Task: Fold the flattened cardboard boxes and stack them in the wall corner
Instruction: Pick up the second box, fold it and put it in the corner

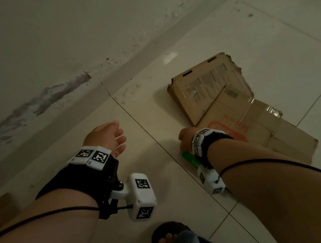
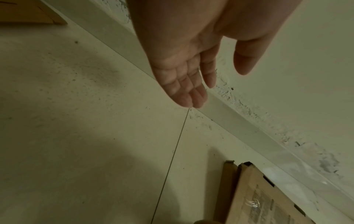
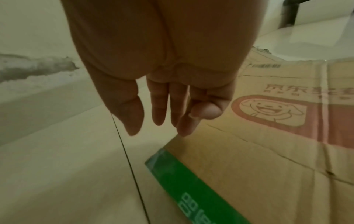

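Bare floor (image 1: pixel 163 181) beside wall (image 1: pixel 46 54); both hands (image 1: pixel 107 138) (image 1: pixel 185 138) loose-fingered, holding nothing; flattened boxes (image 1: pixel 257 129) creased, green-taped.

brown cardboard box (image 3: pixel 258 159), seemingly green tape (image 3: pixel 191 186)

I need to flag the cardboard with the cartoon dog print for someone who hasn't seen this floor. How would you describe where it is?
Follow the wall's baseboard down to the tiled floor, where two flattened boxes overlap. The large flattened box is the lower, nearer one, lying under the right hand. Unlike the smaller plain box resting on its far end, it has a red dog logo and a green tape strip along its edge.
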Demonstrator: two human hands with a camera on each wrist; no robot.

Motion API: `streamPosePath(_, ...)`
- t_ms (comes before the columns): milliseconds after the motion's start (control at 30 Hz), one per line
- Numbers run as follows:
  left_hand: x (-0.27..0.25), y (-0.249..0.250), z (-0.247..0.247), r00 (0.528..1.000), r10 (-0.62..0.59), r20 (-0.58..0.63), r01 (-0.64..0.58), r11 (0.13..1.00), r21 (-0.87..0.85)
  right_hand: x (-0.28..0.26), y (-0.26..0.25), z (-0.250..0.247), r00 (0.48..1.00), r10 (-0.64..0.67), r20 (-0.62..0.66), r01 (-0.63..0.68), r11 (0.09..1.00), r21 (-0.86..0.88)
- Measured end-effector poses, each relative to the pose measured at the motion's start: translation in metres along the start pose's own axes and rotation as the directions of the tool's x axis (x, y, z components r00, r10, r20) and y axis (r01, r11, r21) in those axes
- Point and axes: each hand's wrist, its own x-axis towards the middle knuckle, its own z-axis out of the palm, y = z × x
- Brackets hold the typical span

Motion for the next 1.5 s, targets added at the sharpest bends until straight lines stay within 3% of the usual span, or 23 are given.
streamPosePath(233, 0.007, -0.010, -0.003, 1.000, -0.022, 0.008, 0.022, 1.000, -0.012, 0.010, -0.001, 0.011, 0.995, -0.082, 0.061, 0.096, 0.957, -0.273)
streamPosePath(400, 0.005, -0.012, -0.004, 1.000, -0.026, 0.008, 0.026, 1.000, -0.012, 0.011, -0.001, 0.014, 0.989, -0.122, 0.083, 0.143, 0.927, -0.347)
streamPosePath(567, 0.000, -0.009, -0.009, 1.000, -0.015, 0.011, 0.015, 1.000, -0.024, 0.001, 0.005, 0.018, 0.996, -0.093, -0.010, 0.082, 0.920, -0.383)
streamPosePath(700, -0.014, -0.004, -0.023, 1.000, 0.004, 0.000, -0.004, 1.000, -0.030, -0.018, 0.006, 0.001, 0.995, -0.097, -0.009, 0.083, 0.894, -0.441)
streamPosePath(933, -0.057, 0.018, -0.051, 0.995, 0.088, -0.048, -0.092, 0.993, -0.075, -0.088, -0.015, -0.054, 0.963, -0.268, -0.038, 0.221, 0.859, -0.462)
streamPosePath(1133, -0.115, 0.036, -0.079, 0.982, 0.174, -0.077, -0.183, 0.974, -0.134, -0.180, -0.057, -0.094, 0.875, -0.414, -0.251, 0.278, 0.854, -0.439)
streamPosePath(1367, -0.177, 0.037, -0.129, 0.959, 0.245, -0.143, -0.266, 0.950, -0.162, -0.276, -0.099, -0.108, 0.746, -0.466, -0.476, 0.416, 0.884, -0.212)
streamPosePath(1500, -0.210, 0.033, -0.177, 0.949, 0.240, -0.204, -0.280, 0.940, -0.194, -0.320, -0.125, -0.097, 0.656, -0.485, -0.579, 0.543, 0.835, -0.084)
